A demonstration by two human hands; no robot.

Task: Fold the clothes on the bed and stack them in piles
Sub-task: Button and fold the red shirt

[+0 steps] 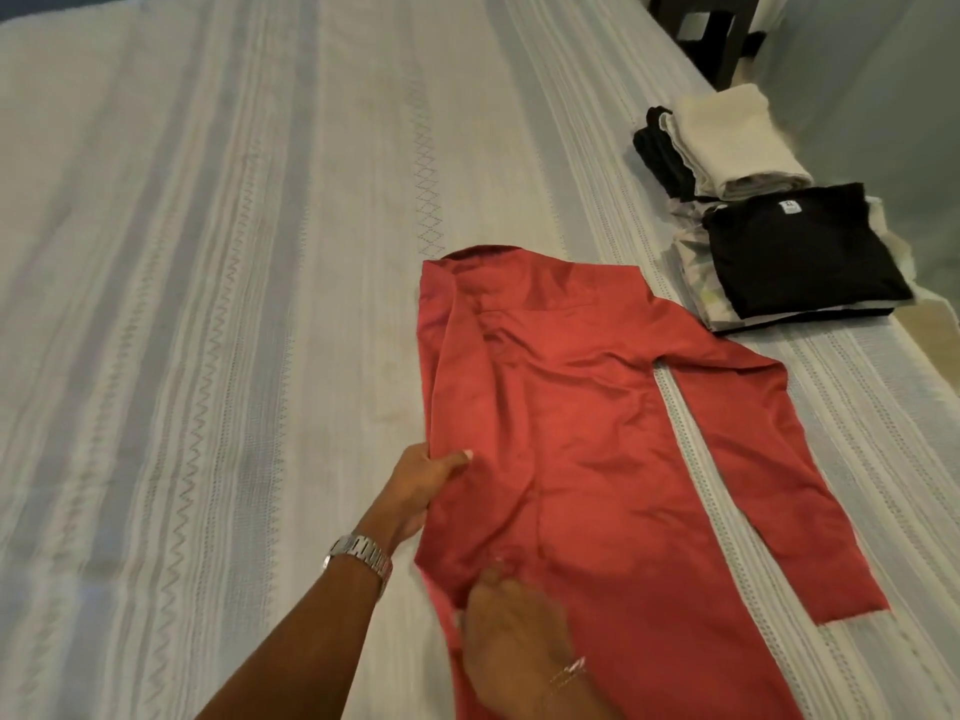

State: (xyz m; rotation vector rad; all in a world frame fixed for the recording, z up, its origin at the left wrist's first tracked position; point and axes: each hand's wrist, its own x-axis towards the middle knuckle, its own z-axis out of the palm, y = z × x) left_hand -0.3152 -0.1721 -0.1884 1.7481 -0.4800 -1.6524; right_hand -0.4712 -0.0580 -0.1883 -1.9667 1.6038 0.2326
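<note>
**Red shirt half folded as two piles wait at the bed's edge**

A person works on a red shirt (587, 459) spread on the striped white bed (234, 304), its collar pointing to 12 o'clock and one sleeve lying flat toward 4 o'clock. The left hand (421, 491), with a metal watch (361, 556) on the wrist, grips the shirt's folded left edge, thumb on top and fingers tucked under the cloth. The right hand (511, 636), a thin bracelet (569, 672) at its wrist, pinches a bit of fabric near the lower hem at 6 o'clock.

The job looks well under way. At 2 o'clock from the shirt, near the bed's far edge, sit two finished piles: a black shirt (800, 252) topping a stack of lighter patterned pieces, and just beyond it a cream towel (737, 142) folded over dark garments. On the red shirt, one side appears turned in already; the outstretched sleeve and the final fold to size are likely what remains, followed by a move onto a pile. No other loose clothes show in view.

Nothing lies between the shirt and the piles. A dark chair (722, 39) stands off the bed at 1 o'clock, out of the way.
</note>
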